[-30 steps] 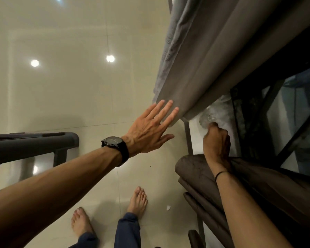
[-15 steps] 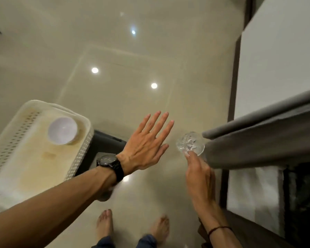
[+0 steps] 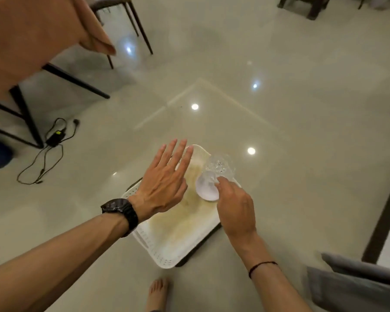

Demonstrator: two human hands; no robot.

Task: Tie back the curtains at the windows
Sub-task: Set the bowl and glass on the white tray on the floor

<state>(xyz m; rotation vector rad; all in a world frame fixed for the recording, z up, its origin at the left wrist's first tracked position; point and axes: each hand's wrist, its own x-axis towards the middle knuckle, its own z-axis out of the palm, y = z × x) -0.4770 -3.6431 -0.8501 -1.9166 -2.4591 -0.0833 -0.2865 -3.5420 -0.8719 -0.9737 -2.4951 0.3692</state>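
My right hand [image 3: 235,206] holds a clear cut-glass object [image 3: 220,168] over a white perforated tray [image 3: 171,242]. Directly under that glass piece, a small white bowl [image 3: 206,190] sits in the tray. My left hand [image 3: 164,183], with a black watch at the wrist, hovers flat over the tray's left side, fingers straight and spread, holding nothing. Only a grey fold of the curtain [image 3: 356,284] shows, at the bottom right corner, apart from both hands.
The tray rests on a low dark stand on the glossy tiled floor. A table with an orange cloth [image 3: 32,34] and black legs stands at the upper left, with a charger and cable [image 3: 52,140] on the floor beside it. Chair legs [image 3: 142,34] are behind. My bare foot [image 3: 157,293] is below.
The view has swung away from the curtain and window down to the floor and tray. My right hand carried the glass piece from the curtain edge to above the bowl; my left hand stayed flat.
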